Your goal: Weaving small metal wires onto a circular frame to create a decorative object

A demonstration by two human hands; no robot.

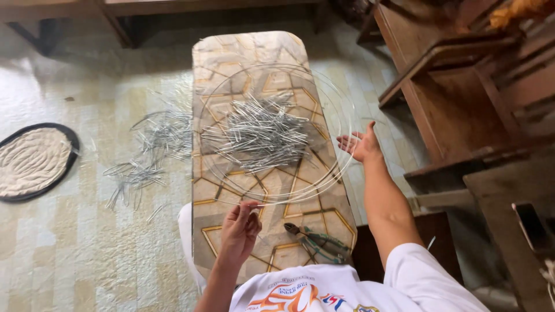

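Wire hoop (324, 98), thin coiled rings lying over patterned board (254, 46). Left hand (240, 228) pinches near rim; right hand (361, 144) open, palm steadying far side. Best handled taut, loops kept aligned. Cut wire pieces (260, 133) heaped inside; pliers (315, 241) beside.

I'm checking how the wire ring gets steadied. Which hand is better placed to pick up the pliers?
Probably the left hand: it pinches the wire ring at its near edge, right beside the pliers. The right hand is open at the ring's far right side.
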